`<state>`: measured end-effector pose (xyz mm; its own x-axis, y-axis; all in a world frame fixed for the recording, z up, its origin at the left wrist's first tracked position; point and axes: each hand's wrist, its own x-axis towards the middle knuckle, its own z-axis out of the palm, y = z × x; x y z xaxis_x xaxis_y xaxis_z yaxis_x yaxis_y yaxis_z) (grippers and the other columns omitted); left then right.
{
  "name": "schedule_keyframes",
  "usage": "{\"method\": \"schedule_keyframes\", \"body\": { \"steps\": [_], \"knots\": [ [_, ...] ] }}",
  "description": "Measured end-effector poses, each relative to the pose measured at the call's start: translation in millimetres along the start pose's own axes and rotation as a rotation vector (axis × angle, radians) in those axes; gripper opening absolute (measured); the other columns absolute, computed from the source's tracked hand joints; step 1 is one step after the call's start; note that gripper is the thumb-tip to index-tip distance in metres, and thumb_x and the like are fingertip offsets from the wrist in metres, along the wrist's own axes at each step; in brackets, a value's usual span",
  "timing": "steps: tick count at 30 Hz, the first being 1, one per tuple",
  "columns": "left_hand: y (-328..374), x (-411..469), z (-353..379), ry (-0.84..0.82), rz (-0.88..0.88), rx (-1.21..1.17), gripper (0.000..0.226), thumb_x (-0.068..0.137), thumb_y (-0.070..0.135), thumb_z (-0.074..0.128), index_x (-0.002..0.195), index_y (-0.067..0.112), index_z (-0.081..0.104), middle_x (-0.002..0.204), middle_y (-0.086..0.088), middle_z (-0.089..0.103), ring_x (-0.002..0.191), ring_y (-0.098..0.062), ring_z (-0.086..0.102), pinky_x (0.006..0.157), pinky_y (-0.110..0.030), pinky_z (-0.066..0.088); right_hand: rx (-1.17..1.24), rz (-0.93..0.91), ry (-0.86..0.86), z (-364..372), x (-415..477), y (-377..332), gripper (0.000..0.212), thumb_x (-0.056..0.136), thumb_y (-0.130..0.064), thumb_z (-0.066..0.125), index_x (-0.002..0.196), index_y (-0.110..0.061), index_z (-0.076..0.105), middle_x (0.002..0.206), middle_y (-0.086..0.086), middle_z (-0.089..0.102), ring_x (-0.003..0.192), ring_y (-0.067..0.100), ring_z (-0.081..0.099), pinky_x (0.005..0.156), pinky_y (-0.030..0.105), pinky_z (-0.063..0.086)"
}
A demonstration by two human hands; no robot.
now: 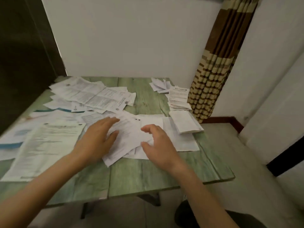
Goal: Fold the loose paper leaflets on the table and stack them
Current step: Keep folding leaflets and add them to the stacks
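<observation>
A white printed leaflet [126, 142] lies tilted in the middle of the green table [148, 171]. My left hand [97, 139] rests flat on its left part with straight fingers. My right hand [158, 142] hovers at its right edge, fingers and thumb loosely curved and apart, holding nothing that I can see. Loose unfolded leaflets [92, 96] lie spread over the table's left and back. A stack of folded leaflets [178, 99] stands at the back right, and a folded one [185, 124] lies in front of it.
A large printed sheet [44, 145] covers the near left of the table. More small folded papers [158, 85] sit at the far right corner. A striped curtain [217, 63] hangs just right of the table. The table's front edge is close to me.
</observation>
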<state>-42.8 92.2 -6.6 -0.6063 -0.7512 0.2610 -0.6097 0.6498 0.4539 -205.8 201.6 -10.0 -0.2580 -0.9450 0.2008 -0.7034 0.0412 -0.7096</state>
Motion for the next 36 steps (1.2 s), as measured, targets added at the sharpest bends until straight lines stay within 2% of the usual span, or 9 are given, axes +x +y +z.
{"method": "schedule_keyframes", "body": {
  "steps": [2,8,14,20,25,27,31,34,36],
  "knots": [
    [-16.7,-11.7,-8.0,-0.032,0.001,0.029,0.047,0.095,0.031,0.05,0.14,0.018,0.041,0.148,-0.003,0.04,0.138,-0.018,0.032,0.11,-0.026,0.021,0.042,-0.023,-0.115,24.3,5.6,-13.7,0.053,0.086,-0.012,0.06,0.135,-0.018,0.042,0.138,-0.002,0.042,0.129,0.01,0.035,0.092,-0.001,0.023],
    [-38.5,-27.3,-3.5,-0.15,0.036,0.101,0.075,0.082,0.06,0.026,0.145,0.022,0.034,0.151,0.001,0.034,0.141,-0.013,0.025,0.112,-0.023,0.013,-0.161,-0.052,-0.355,43.9,14.7,-19.0,0.082,0.072,-0.034,0.052,0.148,-0.024,0.024,0.155,-0.004,0.021,0.144,0.013,0.011,0.117,0.03,0.002],
    [-50.5,-31.6,11.8,-0.046,0.055,-0.007,0.081,0.078,0.066,0.019,0.139,0.018,0.045,0.144,-0.001,0.045,0.137,-0.012,0.034,0.115,-0.031,0.016,-0.083,-0.06,-0.183,47.0,11.8,-10.8,0.047,0.091,-0.021,0.059,0.137,-0.022,0.048,0.149,-0.002,0.037,0.14,0.011,0.028,0.117,0.031,0.015],
    [-45.1,-37.7,7.0,0.052,0.055,-0.185,0.084,0.083,0.071,0.016,0.138,0.014,0.046,0.143,0.003,0.044,0.135,-0.005,0.03,0.11,-0.012,0.008,0.009,0.031,-0.197,46.9,14.5,-17.6,0.03,0.096,-0.024,0.052,0.124,-0.022,0.062,0.146,0.002,0.044,0.139,0.012,0.031,0.117,0.029,0.019],
    [-45.1,-44.0,5.7,0.24,0.095,-0.217,0.077,0.092,0.065,0.016,0.13,0.01,0.053,0.133,0.008,0.046,0.128,-0.003,0.035,0.111,-0.02,0.02,0.01,0.166,-0.216,37.7,20.4,-32.9,0.021,0.086,-0.012,0.055,0.088,-0.019,0.075,0.108,-0.008,0.066,0.099,0.01,0.059,0.092,0.026,0.043],
    [-42.4,-47.1,1.2,0.424,0.129,-0.204,0.06,0.098,0.05,0.024,0.114,0.005,0.06,0.118,-0.002,0.058,0.113,-0.011,0.048,0.098,-0.029,0.037,0.044,0.192,-0.165,31.8,20.9,-42.5,0.026,0.085,-0.011,0.055,0.059,-0.015,0.054,0.067,-0.003,0.051,0.061,0.01,0.045,0.06,0.023,0.038],
    [-23.2,-56.0,-21.6,0.661,-0.012,-0.43,0.039,0.094,0.042,0.033,0.081,0.01,0.053,0.077,0.004,0.049,0.072,-0.004,0.044,0.066,-0.015,0.035,0.123,0.133,-0.03,8.0,12.8,-64.2,0.035,0.09,-0.022,0.058,0.064,-0.001,0.046,0.059,0.004,0.039,0.051,0.013,0.034,0.045,0.017,0.027],
    [-10.4,-58.6,-33.3,0.474,-0.262,-0.785,0.044,0.085,0.062,0.045,0.104,0.023,0.049,0.107,0.003,0.056,0.097,-0.002,0.053,0.085,-0.02,0.043,0.344,0.157,-0.034,-12.7,4.4,-82.6,0.026,0.091,-0.023,0.061,0.091,0.002,0.067,0.08,0.012,0.069,0.066,0.03,0.062,0.066,0.035,0.053],
    [-11.4,-58.1,-36.5,0.202,-0.338,-0.953,0.086,0.069,0.077,0.054,0.134,0.022,0.036,0.14,0.001,0.043,0.124,-0.014,0.046,0.103,-0.033,0.039,0.58,0.205,-0.11,-22.7,-0.3,-93.2,0.019,0.089,-0.02,0.061,0.096,-0.005,0.069,0.095,0.011,0.073,0.086,0.028,0.07,0.081,0.04,0.057]
  ]
}}
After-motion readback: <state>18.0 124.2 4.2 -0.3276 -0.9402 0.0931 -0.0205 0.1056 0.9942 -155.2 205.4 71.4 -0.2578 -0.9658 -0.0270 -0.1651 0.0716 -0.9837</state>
